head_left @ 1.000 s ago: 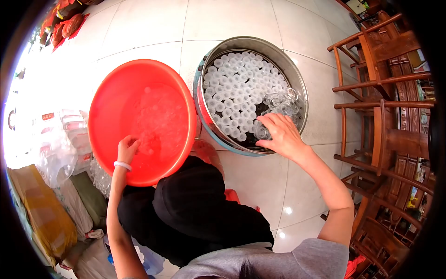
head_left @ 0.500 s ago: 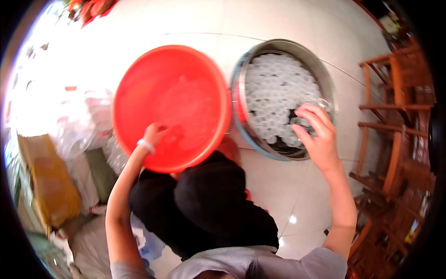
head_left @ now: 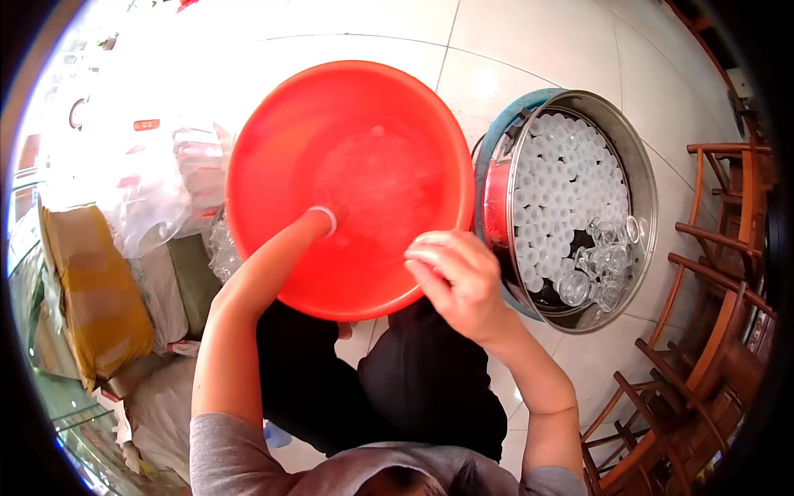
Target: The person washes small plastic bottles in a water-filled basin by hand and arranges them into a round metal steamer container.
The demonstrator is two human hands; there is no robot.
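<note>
A large red basin [head_left: 256, 149] holds clear water. My left hand [head_left: 342, 215] is down in that water past a white wristband [head_left: 329, 220], so its fingers are hidden. Over the basin's right rim is my right hand [head_left: 463, 281], its fingers loosely bent and the thumb slightly apart, with nothing visible between them. To the right stands a round metal container [head_left: 643, 190] packed with small translucent white cup-like pieces [head_left: 562, 190]. Several clear glass pieces [head_left: 600, 264] with rounded ends lie at its lower right.
Wooden chairs or stools [head_left: 711, 273] line the right side. On the left are clear plastic bags [head_left: 149, 198], a taped yellow-brown package [head_left: 99, 289] and a glass-sided case [head_left: 91, 430]. Pale floor tiles [head_left: 496, 50] surround the basin.
My right hand has moved left from the metal container to the basin's rim. My left hand has gone deeper into the water. The glass pieces in the container now show uncovered.
</note>
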